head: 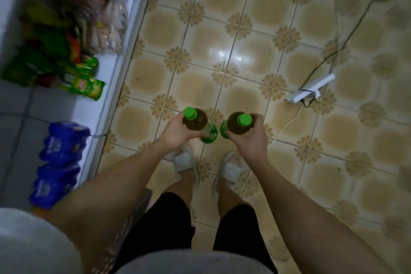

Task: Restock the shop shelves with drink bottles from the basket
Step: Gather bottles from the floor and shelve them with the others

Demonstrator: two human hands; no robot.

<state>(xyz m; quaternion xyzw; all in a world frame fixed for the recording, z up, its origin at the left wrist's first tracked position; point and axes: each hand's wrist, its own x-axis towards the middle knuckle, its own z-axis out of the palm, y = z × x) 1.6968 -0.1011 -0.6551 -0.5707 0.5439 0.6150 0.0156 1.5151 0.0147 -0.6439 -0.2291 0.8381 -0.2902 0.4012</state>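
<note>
Each hand, left hand point(175, 131) and right hand point(251, 140), grips one green-capped, dark plastic drink bottle point(195, 120) upright, ready for shelving leftward.

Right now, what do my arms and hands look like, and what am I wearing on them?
Both forearms are bare. The left hand and right hand wear no gloves, rings or watch that I can see. A grey short sleeve covers the left upper arm; the right sleeve is out of view.
</note>
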